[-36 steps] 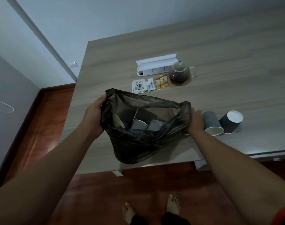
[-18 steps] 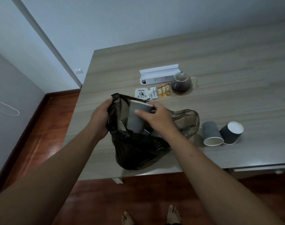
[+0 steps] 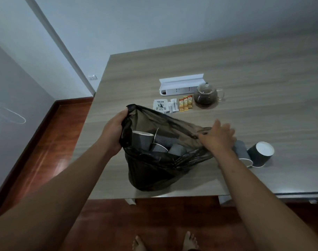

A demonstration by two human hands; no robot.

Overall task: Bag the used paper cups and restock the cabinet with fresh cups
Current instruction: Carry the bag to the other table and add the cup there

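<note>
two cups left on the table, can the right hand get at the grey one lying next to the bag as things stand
Probably yes. The right hand is open and empty, hovering right over the grey cup, which lies on its side beside the bag. Nothing sits between them.

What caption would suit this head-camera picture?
Left hand grips a black plastic bag of grey paper cups; right hand reaches toward two more cups.

A white sachet (image 3: 161,105) toward the desk's (image 3: 263,69) far left corner reads "YOD CHA" above a teapot drawing. Its smaller print is illegible, as is the lettering on the orange sachets (image 3: 185,103) beside it.
</note>
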